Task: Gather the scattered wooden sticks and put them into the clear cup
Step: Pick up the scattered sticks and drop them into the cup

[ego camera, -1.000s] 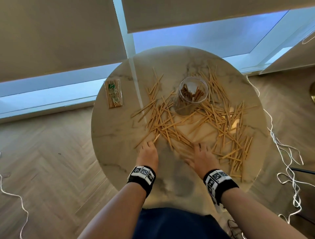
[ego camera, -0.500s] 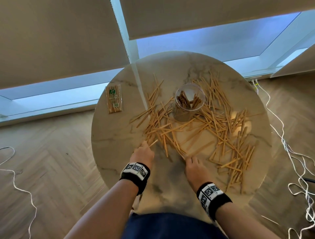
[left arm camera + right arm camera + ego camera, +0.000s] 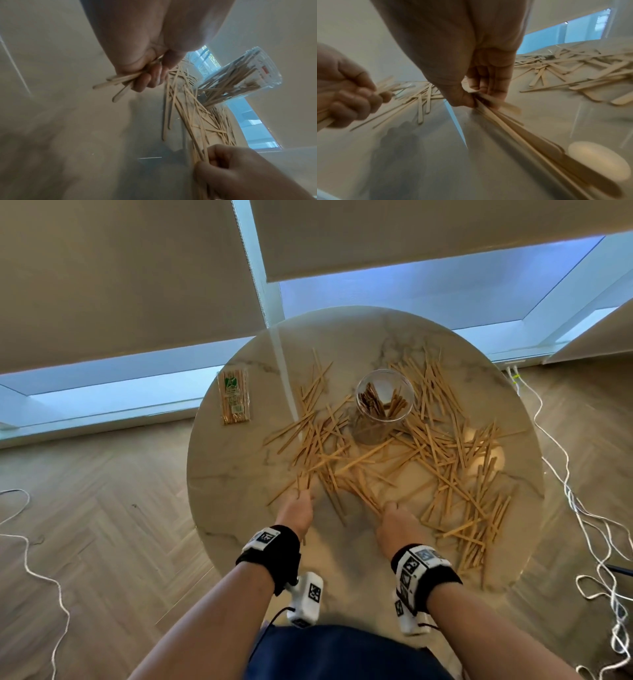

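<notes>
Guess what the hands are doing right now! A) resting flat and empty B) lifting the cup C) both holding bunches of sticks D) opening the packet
C: the left hand and the right hand each grip a bunch of wooden sticks low over the table.

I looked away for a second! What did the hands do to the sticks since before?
Both hands curled shut on sticks. Earlier they lay flat on the table; now the left hand grips a small bundle and the right hand grips another bunch of wooden sticks. The clear cup, the scattered pile and the packet stayed put.
</notes>
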Demonstrator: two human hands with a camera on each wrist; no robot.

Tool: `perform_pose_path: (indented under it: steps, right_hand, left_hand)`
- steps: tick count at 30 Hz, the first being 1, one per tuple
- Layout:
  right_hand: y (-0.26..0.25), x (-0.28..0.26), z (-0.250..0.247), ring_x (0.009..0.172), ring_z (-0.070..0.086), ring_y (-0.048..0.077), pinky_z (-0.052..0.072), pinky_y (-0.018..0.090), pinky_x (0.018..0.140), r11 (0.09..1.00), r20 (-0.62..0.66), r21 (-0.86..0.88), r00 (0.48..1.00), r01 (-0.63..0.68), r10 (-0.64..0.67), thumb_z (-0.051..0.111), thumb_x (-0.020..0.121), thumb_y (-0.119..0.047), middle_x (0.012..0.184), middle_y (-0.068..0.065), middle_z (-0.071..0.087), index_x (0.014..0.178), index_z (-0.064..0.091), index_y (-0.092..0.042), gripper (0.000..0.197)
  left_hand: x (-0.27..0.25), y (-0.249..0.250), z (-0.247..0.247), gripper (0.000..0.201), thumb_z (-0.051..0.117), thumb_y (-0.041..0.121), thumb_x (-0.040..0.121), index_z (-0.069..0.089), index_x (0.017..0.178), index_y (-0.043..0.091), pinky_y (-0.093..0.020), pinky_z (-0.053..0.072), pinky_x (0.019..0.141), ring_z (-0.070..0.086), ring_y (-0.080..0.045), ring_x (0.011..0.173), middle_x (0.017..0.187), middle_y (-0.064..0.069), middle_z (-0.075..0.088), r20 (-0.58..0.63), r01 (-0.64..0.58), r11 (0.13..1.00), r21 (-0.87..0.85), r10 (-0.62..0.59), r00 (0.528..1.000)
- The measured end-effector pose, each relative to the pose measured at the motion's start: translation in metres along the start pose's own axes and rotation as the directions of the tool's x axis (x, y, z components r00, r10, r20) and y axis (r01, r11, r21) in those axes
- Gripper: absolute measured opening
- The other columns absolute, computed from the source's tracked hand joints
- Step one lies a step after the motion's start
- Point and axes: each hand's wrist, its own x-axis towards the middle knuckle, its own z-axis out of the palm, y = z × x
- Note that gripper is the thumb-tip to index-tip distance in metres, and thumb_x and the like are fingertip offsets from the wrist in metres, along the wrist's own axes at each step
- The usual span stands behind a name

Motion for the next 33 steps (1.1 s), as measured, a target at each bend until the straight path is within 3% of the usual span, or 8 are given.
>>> perform_pose_path:
  steps: [2, 5, 10, 14, 19, 25, 29, 33]
  right_hand:
    - [0.006, 0.007, -0.003, 0.099, 0.064, 0.031, 0.051, 0.034, 0.080, 0.987, 0.081, 0.150, 0.996, -0.060, 0.048, 0.053, 0.095, -0.025, 0.107, 0.008, 0.065, 0.110, 0.059, -0.014, 0.019]
    - [0.008, 0.009, -0.013, 0.083, 0.067, 0.026, 0.055, 0.036, 0.076, 0.925, 0.092, 0.373, 0.995, -0.065, 0.032, 0.064, 0.089, -0.026, 0.084, 0.004, 0.069, 0.091, 0.067, -0.017, 0.009]
    - [-0.015, 0.000, -0.032, 0.067, 0.068, 0.021, 0.058, 0.042, 0.068, 0.788, 0.071, 0.608, 0.983, 0.093, -0.171, 0.068, 0.088, -0.020, 0.071, 0.003, 0.069, 0.080, 0.066, -0.020, 0.008]
    - [-0.041, -0.006, -0.037, 0.079, 0.073, 0.022, 0.060, 0.032, 0.074, 0.596, 0.074, 0.795, 0.957, 0.114, -0.281, 0.060, 0.091, 0.002, 0.084, 0.009, 0.074, 0.090, 0.072, -0.017, 0.022]
    - [-0.050, -0.010, -0.030, 0.067, 0.070, 0.011, 0.058, 0.027, 0.065, 0.701, -0.013, 0.683, 0.963, 0.206, -0.270, 0.068, 0.086, -0.007, 0.075, 0.003, 0.073, 0.089, 0.073, -0.017, 0.012]
    - [-0.043, -0.018, -0.039, 0.070, 0.059, -0.003, 0.044, 0.012, 0.062, 0.815, -0.089, 0.486, 0.945, 0.316, -0.313, 0.074, 0.084, -0.024, 0.078, -0.010, 0.063, 0.087, 0.064, -0.031, 0.012]
    - [-0.030, -0.008, -0.052, 0.094, 0.056, 0.008, 0.048, 0.025, 0.084, 0.841, -0.240, 0.425, 0.937, 0.336, -0.253, 0.065, 0.090, -0.047, 0.112, -0.005, 0.054, 0.123, 0.057, -0.025, 0.040]
    - [-0.031, 0.011, -0.062, 0.111, 0.053, 0.012, 0.047, 0.036, 0.097, 0.774, -0.172, 0.590, 0.972, 0.231, -0.159, 0.047, 0.097, -0.053, 0.130, -0.002, 0.048, 0.137, 0.044, -0.032, 0.045]
  left_hand:
    - [-0.003, 0.000, 0.002, 0.067, 0.047, 0.064, 0.085, 0.062, 0.118, 0.007, -0.051, 0.049, 0.098, 0.060, -0.046, 0.112, 0.119, -0.026, 0.063, 0.044, -0.009, 0.997, 0.071, 0.006, 0.999]
    - [-0.008, 0.002, 0.005, 0.047, 0.050, 0.058, 0.095, 0.062, 0.090, 0.012, -0.038, 0.045, 0.074, 0.054, -0.026, 0.067, 0.076, -0.012, 0.057, 0.067, -0.128, 0.985, 0.113, 0.121, 0.990]
    - [-0.021, 0.005, 0.021, 0.088, 0.061, 0.084, 0.070, 0.061, 0.114, 0.009, -0.034, 0.045, 0.060, 0.066, -0.032, 0.078, 0.089, -0.018, 0.068, 0.159, -0.193, 0.977, 0.095, 0.176, 0.971]
    - [-0.033, 0.013, 0.026, 0.040, 0.051, 0.048, 0.100, 0.070, 0.102, 0.013, -0.037, 0.057, 0.078, 0.069, -0.018, 0.079, 0.082, -0.001, 0.073, 0.287, -0.242, 0.968, -0.065, 0.250, 0.925]
    - [-0.028, 0.012, 0.021, 0.028, 0.041, 0.039, 0.106, 0.064, 0.100, 0.023, -0.045, 0.052, 0.100, 0.068, -0.023, 0.100, 0.105, -0.008, 0.071, 0.230, -0.204, 0.978, -0.037, 0.207, 0.951]
    - [-0.031, 0.007, 0.018, 0.024, 0.039, 0.027, 0.108, 0.056, 0.113, 0.011, -0.032, 0.050, 0.056, 0.060, -0.018, 0.060, 0.085, -0.010, 0.066, 0.289, -0.174, 0.984, -0.042, 0.179, 0.941]
    - [-0.027, 0.003, 0.006, 0.019, 0.038, 0.020, 0.107, 0.053, 0.096, 0.016, -0.027, 0.034, 0.050, 0.040, -0.010, 0.051, 0.071, 0.000, 0.050, 0.317, -0.251, 0.963, 0.097, 0.209, 0.925]
    - [-0.030, -0.007, -0.001, 0.019, 0.040, 0.024, 0.103, 0.056, 0.113, 0.024, -0.030, 0.044, 0.079, 0.061, -0.024, 0.088, 0.094, 0.005, 0.058, 0.490, -0.469, 0.739, 0.484, 0.216, 0.845]
